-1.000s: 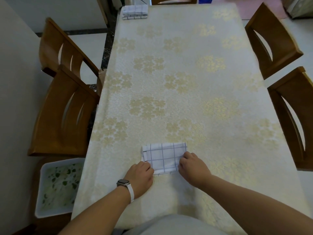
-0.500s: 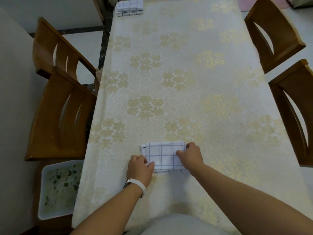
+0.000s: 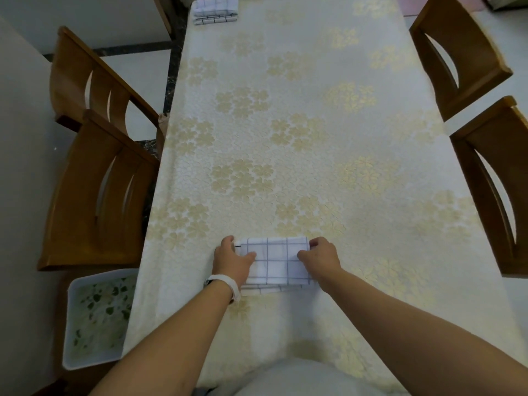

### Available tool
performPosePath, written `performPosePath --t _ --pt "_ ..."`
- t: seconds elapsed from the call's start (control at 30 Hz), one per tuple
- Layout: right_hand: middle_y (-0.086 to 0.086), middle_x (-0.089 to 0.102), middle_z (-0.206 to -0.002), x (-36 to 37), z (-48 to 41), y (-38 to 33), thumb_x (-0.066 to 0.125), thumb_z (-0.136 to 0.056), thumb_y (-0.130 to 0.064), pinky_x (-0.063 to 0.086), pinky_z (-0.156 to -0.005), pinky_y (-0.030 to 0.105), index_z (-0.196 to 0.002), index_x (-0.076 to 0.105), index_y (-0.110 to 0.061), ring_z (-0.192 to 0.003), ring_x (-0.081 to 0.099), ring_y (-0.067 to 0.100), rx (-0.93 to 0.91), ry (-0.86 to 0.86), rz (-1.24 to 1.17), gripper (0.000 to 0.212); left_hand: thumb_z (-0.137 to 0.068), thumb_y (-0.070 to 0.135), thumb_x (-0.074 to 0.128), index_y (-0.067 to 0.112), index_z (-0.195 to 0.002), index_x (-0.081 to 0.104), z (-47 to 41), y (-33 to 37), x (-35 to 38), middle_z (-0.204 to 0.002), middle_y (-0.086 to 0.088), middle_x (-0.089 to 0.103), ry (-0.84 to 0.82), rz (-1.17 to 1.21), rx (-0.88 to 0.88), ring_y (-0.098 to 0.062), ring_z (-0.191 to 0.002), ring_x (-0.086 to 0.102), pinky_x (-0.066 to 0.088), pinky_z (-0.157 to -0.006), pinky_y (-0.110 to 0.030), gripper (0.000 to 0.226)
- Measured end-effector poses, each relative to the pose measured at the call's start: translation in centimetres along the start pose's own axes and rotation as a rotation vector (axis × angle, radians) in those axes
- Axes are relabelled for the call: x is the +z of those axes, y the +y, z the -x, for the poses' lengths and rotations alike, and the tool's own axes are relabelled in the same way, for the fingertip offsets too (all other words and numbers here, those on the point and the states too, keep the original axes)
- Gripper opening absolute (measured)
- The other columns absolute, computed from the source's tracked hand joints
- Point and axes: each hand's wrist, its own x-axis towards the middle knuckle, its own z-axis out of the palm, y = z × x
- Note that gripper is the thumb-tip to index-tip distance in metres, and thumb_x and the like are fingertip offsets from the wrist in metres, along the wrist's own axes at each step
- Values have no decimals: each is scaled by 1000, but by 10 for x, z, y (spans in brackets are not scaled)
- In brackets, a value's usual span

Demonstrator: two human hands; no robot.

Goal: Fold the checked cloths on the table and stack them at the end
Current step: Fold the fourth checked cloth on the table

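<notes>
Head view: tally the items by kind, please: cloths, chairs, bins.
Cloth being folded: 1
Stack of folded cloths: 1
Chairs: 4
Bin: 1
Total: 7

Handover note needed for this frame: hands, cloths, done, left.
Left hand: gripping the left end of the checked cloth.
Right hand: gripping its right end.
The cloth lies folded into a small rectangle at the near end of the table, a lower layer showing along its near edge.
Folded stack sits at the far left corner.
Done: this cloth looks almost folded.
Left: finish or square it, then carry it to the stack. No other loose cloths in view.
</notes>
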Motion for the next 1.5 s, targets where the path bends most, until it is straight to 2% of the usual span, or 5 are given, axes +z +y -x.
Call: performPosePath --t 0.3,0.57,0.83,1.03,1.5 --pt "11 62 -98 -8 -7 -10 61 -81 -4 51 -56 25 -111 60 -11 -70 59 17 -87 -81 34 32 -83 20 70 19 -87 60 -18 13 -16 -111 -1 41 -120 -219 130 -16 -77 56 48 -67 -23 11" --pt "2 42 -108 -8 -5 -4 62 -82 -9 44 -61 21 -101 60 -14 -79 56 17 -176 -104 213 19 -83 19 69 19 -69 55 -21 10 -25 -81 2 53 -161 -179 243 -17 -69 53 48 -58 -27 20" --pt "2 52 -69 -17 13 0 64 -83 -10 38 -54 25 -79 59 -12 -60 45 14 -182 -228 -20 7 -88 16 66 14 -85 55 2 0 -42 -73 -5 54 -203 147 174 -18 -63 50 43 -56 -27 12" --pt "6 49 -73 -20 33 2 63 -87 -12 36 -65 35 -76 56 -13 -70 44 20 -129 -167 -311 13 -84 7 70 14 -101 64 26 -10 -46 -100 -12 70 -265 388 25 -31 -93 66 53 -84 -49 19" --pt "11 57 -80 -25 96 9 60 -88 -3 40 -57 27 -86 59 -10 -69 55 25 -98 -235 -516 8 -86 -3 60 6 -97 67 88 -22 -46 -89 -13 72 -315 732 -1 -29 -79 68 56 -70 -39 16"
